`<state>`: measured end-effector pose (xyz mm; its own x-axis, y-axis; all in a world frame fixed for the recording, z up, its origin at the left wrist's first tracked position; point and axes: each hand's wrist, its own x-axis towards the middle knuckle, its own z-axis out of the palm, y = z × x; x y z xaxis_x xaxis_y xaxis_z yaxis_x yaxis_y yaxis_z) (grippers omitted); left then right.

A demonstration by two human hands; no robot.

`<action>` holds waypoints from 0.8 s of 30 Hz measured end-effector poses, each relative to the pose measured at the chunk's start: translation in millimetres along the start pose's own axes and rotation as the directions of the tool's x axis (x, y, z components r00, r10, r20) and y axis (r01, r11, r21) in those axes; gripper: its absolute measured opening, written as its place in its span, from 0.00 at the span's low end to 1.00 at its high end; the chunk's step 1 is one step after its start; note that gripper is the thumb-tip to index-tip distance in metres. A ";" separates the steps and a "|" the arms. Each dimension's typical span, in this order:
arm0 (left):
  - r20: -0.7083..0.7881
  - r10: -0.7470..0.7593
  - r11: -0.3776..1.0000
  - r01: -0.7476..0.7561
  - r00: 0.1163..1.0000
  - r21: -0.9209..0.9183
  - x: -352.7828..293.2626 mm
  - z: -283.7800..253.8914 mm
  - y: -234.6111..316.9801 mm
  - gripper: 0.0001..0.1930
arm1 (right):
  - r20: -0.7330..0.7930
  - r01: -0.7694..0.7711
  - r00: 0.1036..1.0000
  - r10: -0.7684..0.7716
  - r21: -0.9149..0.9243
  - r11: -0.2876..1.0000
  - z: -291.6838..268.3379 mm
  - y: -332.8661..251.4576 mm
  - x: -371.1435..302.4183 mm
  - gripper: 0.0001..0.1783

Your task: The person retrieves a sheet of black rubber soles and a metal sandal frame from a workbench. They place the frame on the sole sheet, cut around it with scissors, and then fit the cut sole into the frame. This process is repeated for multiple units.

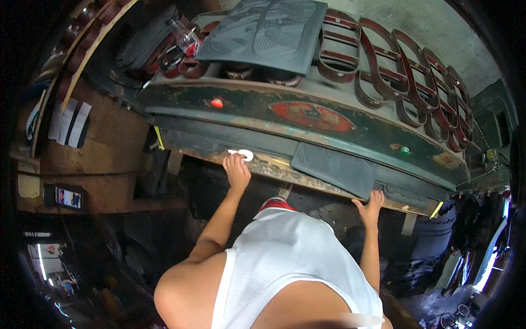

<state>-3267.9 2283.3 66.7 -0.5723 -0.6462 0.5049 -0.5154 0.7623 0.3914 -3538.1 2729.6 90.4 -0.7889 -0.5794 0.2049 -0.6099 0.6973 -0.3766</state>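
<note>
My left hand (pixel 237 174) is at the front edge of the machine's ledge, fingers closed over a small white round-ended object (pixel 246 156). White shows on both sides of the fingertips; its exact kind is unclear. Further right, a dark grey textured sheet (pixel 333 169) lies on the ledge, its near edge along the worn front board (pixel 307 180). My right hand (pixel 371 207) is at the sheet's near right corner, thumb spread away from the fingers. Nothing shows in its grasp.
Behind the ledge stands a green press (pixel 241 104) with a red button (pixel 217 102) and a green button (pixel 404 150). On top lie a larger grey sheet (pixel 263 33) and several dark red shaped cutting dies (pixel 383 60). At left, a phone (pixel 68 197) rests on a brown surface (pixel 118 142).
</note>
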 end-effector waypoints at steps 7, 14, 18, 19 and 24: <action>0.051 0.026 0.999 -0.028 0.998 0.038 1.7 -8.7 4.0 0.06 | -0.047 0.008 0.999 -0.010 -0.052 0.999 10.4 -0.8 1.1 0.41; 0.258 0.027 0.989 -0.063 0.966 0.135 19.4 -14.1 -9.6 0.14 | -0.039 0.032 0.999 -0.036 -0.086 0.996 6.0 -1.0 6.1 0.43; 0.389 -0.024 0.991 -0.028 0.921 0.129 29.8 -17.2 -14.5 0.14 | 0.009 0.010 1.000 -0.009 -0.058 0.998 1.6 -3.8 11.2 0.43; 0.398 -0.045 0.990 -0.013 0.916 0.142 31.5 -17.9 -15.0 0.15 | 0.040 -0.001 0.999 0.003 -0.053 0.999 0.5 -5.3 12.2 0.46; 0.445 -0.127 0.968 0.012 0.887 0.252 35.3 -13.1 -11.8 0.19 | 0.085 -0.053 0.995 0.061 -0.087 0.995 -1.5 -9.0 14.5 0.50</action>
<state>-3273.6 2252.0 90.0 -0.7254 -0.6860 0.0557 -0.6667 0.7205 0.1909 -3544.2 2715.6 98.2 -0.8152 -0.5699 0.1038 -0.5712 0.7612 -0.3071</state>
